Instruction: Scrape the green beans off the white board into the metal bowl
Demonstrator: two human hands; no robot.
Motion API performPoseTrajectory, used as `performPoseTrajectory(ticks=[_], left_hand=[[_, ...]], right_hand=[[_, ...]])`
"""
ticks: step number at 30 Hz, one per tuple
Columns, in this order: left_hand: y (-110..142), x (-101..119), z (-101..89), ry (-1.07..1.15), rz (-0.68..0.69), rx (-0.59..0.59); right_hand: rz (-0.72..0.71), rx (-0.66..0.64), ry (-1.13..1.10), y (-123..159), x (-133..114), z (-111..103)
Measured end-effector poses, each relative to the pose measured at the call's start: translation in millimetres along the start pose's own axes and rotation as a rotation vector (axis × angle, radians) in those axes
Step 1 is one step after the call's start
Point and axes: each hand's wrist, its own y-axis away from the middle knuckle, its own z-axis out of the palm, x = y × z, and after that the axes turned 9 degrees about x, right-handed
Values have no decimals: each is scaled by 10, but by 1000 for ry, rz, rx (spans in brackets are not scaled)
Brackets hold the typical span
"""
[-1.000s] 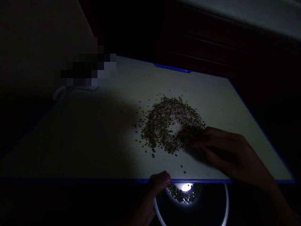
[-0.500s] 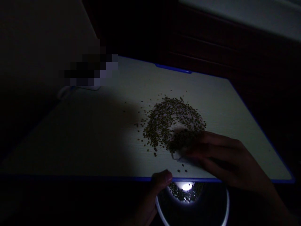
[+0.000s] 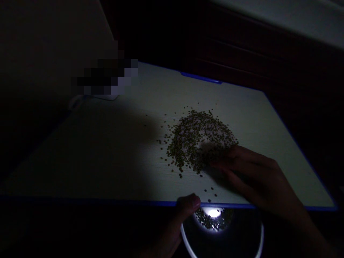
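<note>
Small green beans, like mung beans point(image 3: 178, 143), lie in a loose ring-shaped heap on a pale board point(image 3: 263, 118) with a blue edge. My right hand point(image 3: 258, 175) reaches in from the right, its fingers bent together at the near right side of the heap. Shadow hides the fingertips, and I cannot make out what is between them. Below the board's near edge, my left hand point(image 3: 180, 218) grips a bowl point(image 3: 262, 236) with a light rim, its thumb up against the blue edge. More beans and a bright glare show inside the bowl.
A light object with a cord-like loop point(image 3: 76, 102), partly blurred out, sits at the board's far left corner. Dark panelled furniture point(image 3: 236, 53) stands behind the board. A few stray beans point(image 3: 212, 188) lie between the heap and the near edge. The scene is very dim.
My right fingers have shifted slightly within the near side of the heap; a pale patch by their tips no longer shows. Another stray bean lies near the edge. The whole view has drifted slightly.
</note>
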Motion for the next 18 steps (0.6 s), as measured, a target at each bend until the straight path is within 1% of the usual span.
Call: performPoseTrajectory(ticks=[4,9,14,18], left_hand=[[10,27,-7,-23,16,-83],[12,56,-11,-56,25,-155],[-12,53,-11,-86,49,-188],[7,35,-61,-111,73,-188]], right_hand=[[-17,2,-11,-4,-28,4],[-38,-19,4,-13,-30,34],[-31,-38,-33,8,13,37],[-30,-33,-38,12,1,38]])
